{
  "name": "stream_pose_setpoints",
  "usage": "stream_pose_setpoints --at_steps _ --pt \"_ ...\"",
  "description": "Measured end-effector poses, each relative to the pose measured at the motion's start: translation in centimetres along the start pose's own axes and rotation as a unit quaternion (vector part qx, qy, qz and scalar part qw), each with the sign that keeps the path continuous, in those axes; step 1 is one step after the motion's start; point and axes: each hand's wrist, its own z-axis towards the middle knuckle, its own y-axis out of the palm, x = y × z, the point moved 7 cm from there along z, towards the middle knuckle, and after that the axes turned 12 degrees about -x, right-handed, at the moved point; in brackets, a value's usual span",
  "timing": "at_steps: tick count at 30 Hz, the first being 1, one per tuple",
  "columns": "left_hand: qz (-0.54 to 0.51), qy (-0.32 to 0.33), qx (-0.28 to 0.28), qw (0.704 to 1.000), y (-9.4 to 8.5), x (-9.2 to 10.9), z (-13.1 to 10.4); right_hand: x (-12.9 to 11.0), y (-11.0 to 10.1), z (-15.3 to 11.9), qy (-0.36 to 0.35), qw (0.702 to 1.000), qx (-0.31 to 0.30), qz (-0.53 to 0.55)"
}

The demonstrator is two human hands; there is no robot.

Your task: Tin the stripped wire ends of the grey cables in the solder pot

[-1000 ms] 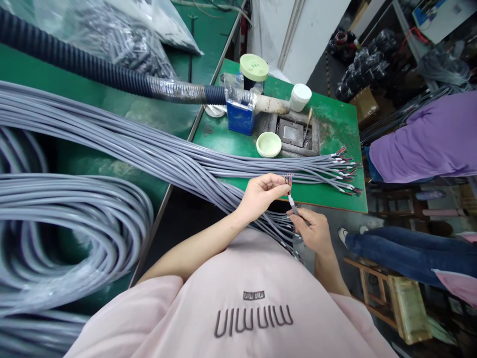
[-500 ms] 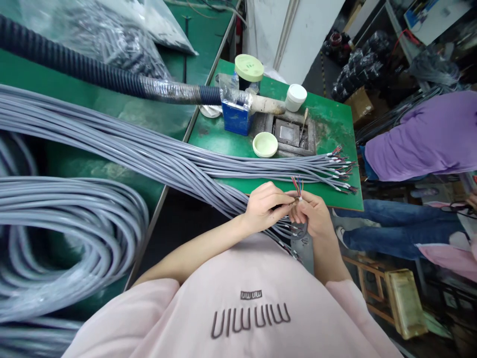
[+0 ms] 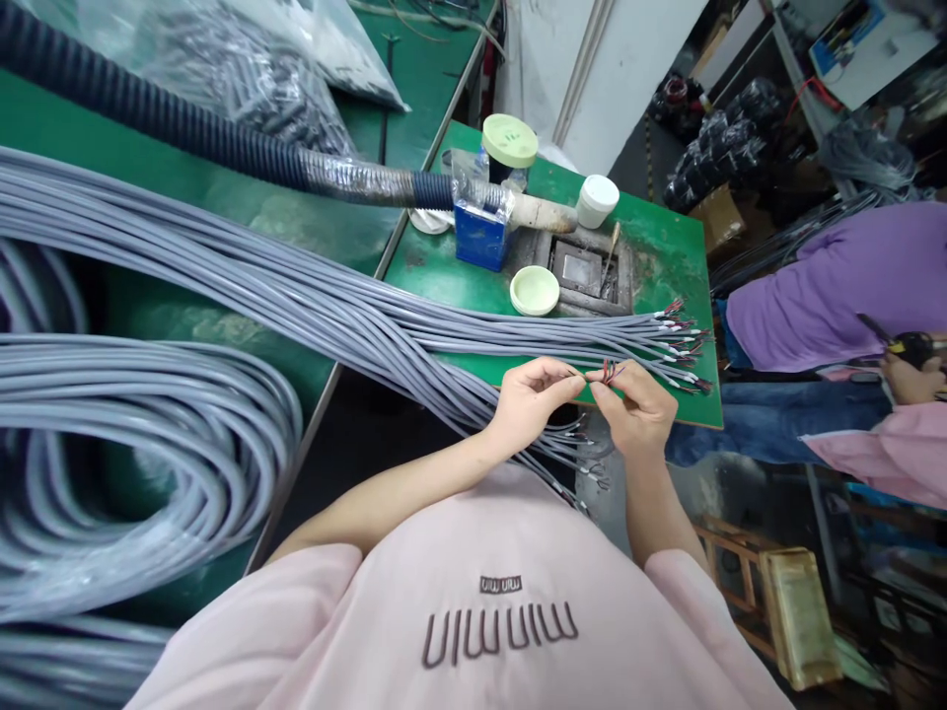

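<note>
the left hand and the right hand meet just in front of the near edge of the small green table, fingertips almost touching; between them sits a tuft of coloured wire ends (red and dark strands, fanned a little), the stripped tip of one grey cable; the right hand's thumb and forefinger are pinched closed on the tuft, the other fingers curled under; the left hand's thumb and forefinger are drawn together at the strands' left side, seemingly nipping a single strand, though it is too fine to be sure; the cable's grey sheath is hidden behind the hands; below the hands more loose cable ends hang off the table edge, close to the pink shirt; on the table lies the long bundle of grey cables, running from far left to stripped ends near the table's right edge; behind it stand a pale green lid, a blue box, a green-capped jar and a white jar; a corrugated black hose reaches in from the left; coils of grey cable lie at left; a person in a purple top is at right.
</note>
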Motion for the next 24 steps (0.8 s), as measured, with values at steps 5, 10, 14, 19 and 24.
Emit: stream_pose_setpoints --at_steps 5,10,14,19,24 --pt "0.026 -0.029 0.022 0.999 -1.2 -1.1 0.1 0.5 0.7 2.0 0.012 0.999 -0.027 -0.022" --pt "0.124 -0.016 0.004 0.992 -2.7 -0.3 0.1 0.8 1.7 5.6 -0.006 0.996 -0.069 -0.061" --pt "0.437 0.142 -0.007 0.888 -4.2 3.2 -0.4 2.2 2.3 9.5 -0.013 0.988 -0.088 -0.123" --pt "0.632 0.202 -0.001 0.748 -6.0 2.7 -0.4 4.2 5.0 14.1 -0.005 0.951 -0.17 -0.26" --pt "0.695 0.205 -0.025 0.689 -5.7 1.3 -0.3 5.8 7.8 16.4 0.032 0.887 -0.247 -0.389"
